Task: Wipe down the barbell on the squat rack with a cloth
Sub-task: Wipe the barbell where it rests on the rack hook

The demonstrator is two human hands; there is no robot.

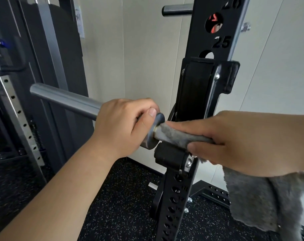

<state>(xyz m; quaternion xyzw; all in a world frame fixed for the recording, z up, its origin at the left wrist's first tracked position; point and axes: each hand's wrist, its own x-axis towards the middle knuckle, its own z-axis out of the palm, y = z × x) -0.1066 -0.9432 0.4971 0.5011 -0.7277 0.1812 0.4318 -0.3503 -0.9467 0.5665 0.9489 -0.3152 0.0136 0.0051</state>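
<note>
Steadying the long silver steel barbell [64, 99] with the left hand [123, 124], fingers clenched round the sleeve right against the round steel shoulder collar [156, 131]. Wrapping the fluffy grey cloth [262, 200] round the shaft on the far side of that collar with the right hand [248, 141], fingers and thumb grasping cloth and bar together, loose end dangling below the wrist. Resting in the padded black J-hook [196, 94] of the perforated black steel rack upright [173, 206], above the speckled black rubber floor [123, 197].

To wipe well here: hold the left grip firm against any spin or roll. Squeeze the cloth fully round the shaft and twist while sliding. Work hard into the shaft-collar corner, then refold to a clean face once soiled. Mind the hanging end near the hook's bolts.

Cannot follow the shaft rightward, cut off behind the right hand and the frame edge. Cannot see the bar's underside inside the hook, nor the right fingertips tucked beneath. Hard to make out grime or knurling under the cloth. No telling how much is wiped already.
</note>
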